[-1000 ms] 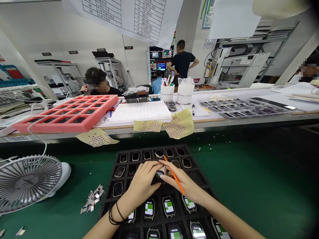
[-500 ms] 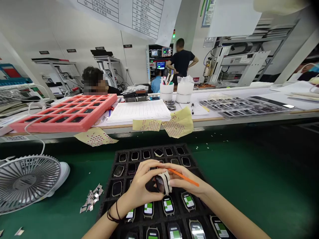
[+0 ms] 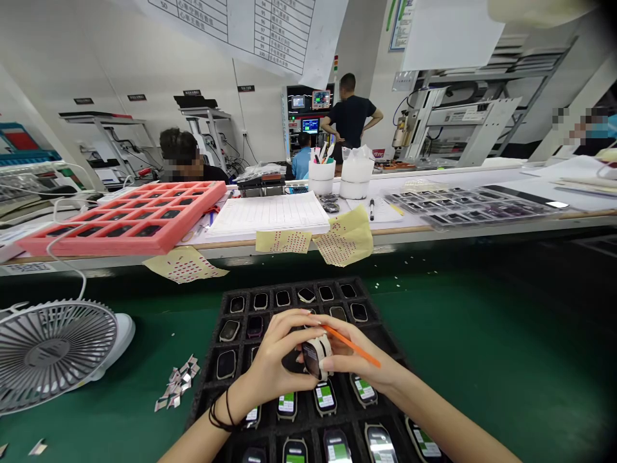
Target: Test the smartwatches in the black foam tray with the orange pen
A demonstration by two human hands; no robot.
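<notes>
My left hand [image 3: 277, 355] is closed around a smartwatch [image 3: 312, 359] with a dark screen and a pale casing, thumb below and fingers over the top. A dark gap runs between two pale pieces at its right side; I cannot tell whether the rear one is a separate part. My right hand [image 3: 359, 355] presses its thumb and fingers against that side. A thin orange stick [image 3: 355, 346] lies along the right hand, its far end between the fingers. Beneath both hands is a black foam tray [image 3: 212, 376] with several watches in compartments; nearer ones [image 3: 324, 397] show green and white screens.
A fan [image 3: 53, 354] stands at left, beside small silvery scraps [image 3: 177, 384] on the green mat. Along the raised shelf are a red foam tray [image 3: 164, 239], papers [image 3: 270, 213], white pots [image 3: 322, 175] and clear trays [image 3: 463, 215]. Several people are beyond.
The right thumb has shifted slightly left and down along the watch's side. The orange stick has moved a little left and down. The left hand keeps its hold.
</notes>
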